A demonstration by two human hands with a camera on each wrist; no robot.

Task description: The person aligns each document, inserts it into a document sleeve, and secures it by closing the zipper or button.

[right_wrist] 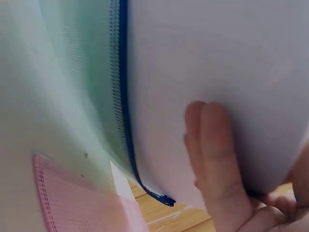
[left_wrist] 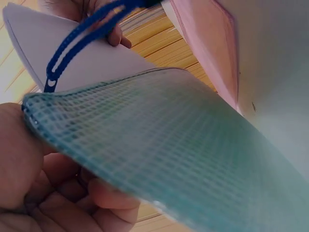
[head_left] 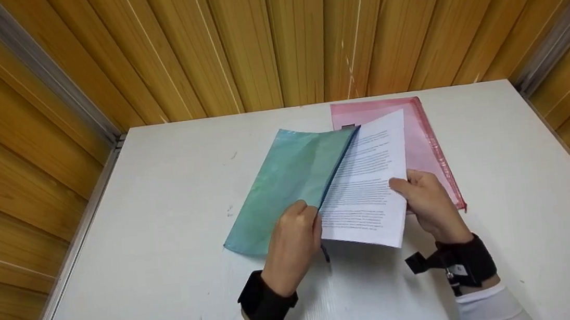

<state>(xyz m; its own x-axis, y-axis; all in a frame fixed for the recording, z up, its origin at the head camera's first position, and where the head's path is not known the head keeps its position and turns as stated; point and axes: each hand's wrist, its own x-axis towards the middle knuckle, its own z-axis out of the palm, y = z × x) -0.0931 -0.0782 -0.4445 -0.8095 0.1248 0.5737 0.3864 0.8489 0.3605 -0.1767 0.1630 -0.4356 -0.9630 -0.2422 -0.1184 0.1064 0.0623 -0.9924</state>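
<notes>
A green mesh zip pouch (head_left: 291, 175) is held tilted above the table, its blue-zippered edge facing right. My left hand (head_left: 293, 243) grips the pouch by its near corner at the zipper side. From the opening along that edge juts a stack of printed paper (head_left: 371, 188), its left part hidden by the pouch. My right hand (head_left: 427, 201) pinches the paper's right edge, thumb on the printed face and fingers (right_wrist: 219, 145) against the back. In the left wrist view a blue cord zipper pull (left_wrist: 72, 46) hangs at the pouch's corner.
A pink mesh zip pouch (head_left: 421, 136) lies flat on the white table (head_left: 163, 203), behind the paper and partly covered by it. A small dark clip-like piece (head_left: 348, 126) shows at its left side. Wood-patterned panels (head_left: 299, 38) rise behind the table.
</notes>
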